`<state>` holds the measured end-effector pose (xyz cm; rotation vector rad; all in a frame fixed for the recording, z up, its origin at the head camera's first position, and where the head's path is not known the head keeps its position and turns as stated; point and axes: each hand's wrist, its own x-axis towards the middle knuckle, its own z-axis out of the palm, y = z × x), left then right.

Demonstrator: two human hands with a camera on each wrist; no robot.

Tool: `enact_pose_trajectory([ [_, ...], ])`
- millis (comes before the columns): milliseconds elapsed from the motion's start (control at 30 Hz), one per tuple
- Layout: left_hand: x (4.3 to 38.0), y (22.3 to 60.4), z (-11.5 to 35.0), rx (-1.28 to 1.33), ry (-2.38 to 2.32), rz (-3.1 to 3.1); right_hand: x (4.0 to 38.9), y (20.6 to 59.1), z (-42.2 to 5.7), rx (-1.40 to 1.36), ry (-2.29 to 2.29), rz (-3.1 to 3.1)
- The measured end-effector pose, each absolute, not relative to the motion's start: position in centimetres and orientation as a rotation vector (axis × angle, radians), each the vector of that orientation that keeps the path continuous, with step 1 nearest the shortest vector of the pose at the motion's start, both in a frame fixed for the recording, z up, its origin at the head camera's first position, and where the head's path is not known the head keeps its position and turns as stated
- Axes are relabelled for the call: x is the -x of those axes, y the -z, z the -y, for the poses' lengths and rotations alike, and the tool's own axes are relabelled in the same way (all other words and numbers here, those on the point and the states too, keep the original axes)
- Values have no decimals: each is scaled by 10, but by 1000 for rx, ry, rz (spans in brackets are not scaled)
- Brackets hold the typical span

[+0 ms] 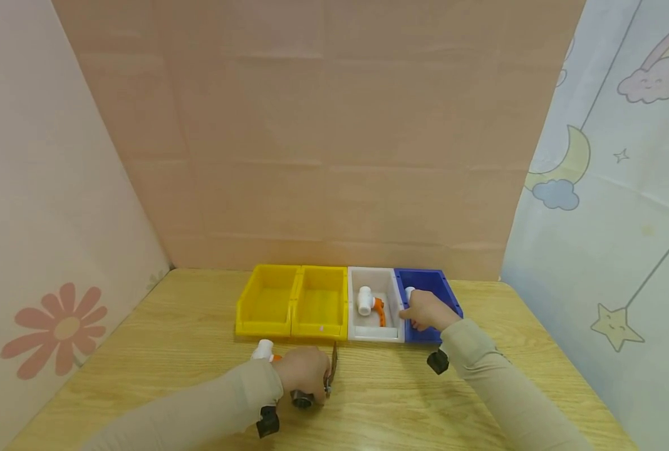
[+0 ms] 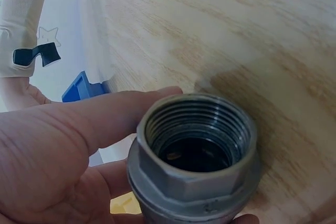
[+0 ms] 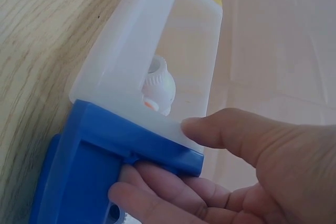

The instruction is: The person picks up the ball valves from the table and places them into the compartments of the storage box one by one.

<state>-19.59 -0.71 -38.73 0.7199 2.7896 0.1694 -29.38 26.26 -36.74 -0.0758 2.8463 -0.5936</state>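
A person's left hand [image 1: 305,373] was curled firmly around a metal fitting [image 2: 191,195] above the wooden tabletop [image 1: 388,401], in front of the bins. The fitting's round, threaded mouth faced up toward the wrist camera. It looked heavy for its size, rigid and hard to break; the smooth metal might have slid in a loose grip, so I judged the angular collar below the mouth the surest place to hold.

The right hand [image 1: 429,309] reached into the blue bin [image 1: 433,280], its thumb at the wall shared with the white bin [image 1: 376,335] and its bent fingers on the blue side. From where I stood I could not tell whether it grasped anything. A white piece [image 1: 409,292], mostly hidden, lay by those fingers; it seemed light, stiff plastic, best taken by its body.

The bin walls hemmed in that reach. Inside the white bin lay a white valve with an orange handle [image 1: 365,301]. Two yellow bins [image 1: 264,327] stood to its left. Another white-and-orange valve [image 1: 264,351] sat on the tabletop, partly covered by the left arm.
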Motion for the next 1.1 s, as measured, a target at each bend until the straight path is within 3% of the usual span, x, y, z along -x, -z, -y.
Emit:
enact_pose_trajectory([
  [1100,196,386,13,-746,-379,-2727,294,366,-262,58,602,-2835],
])
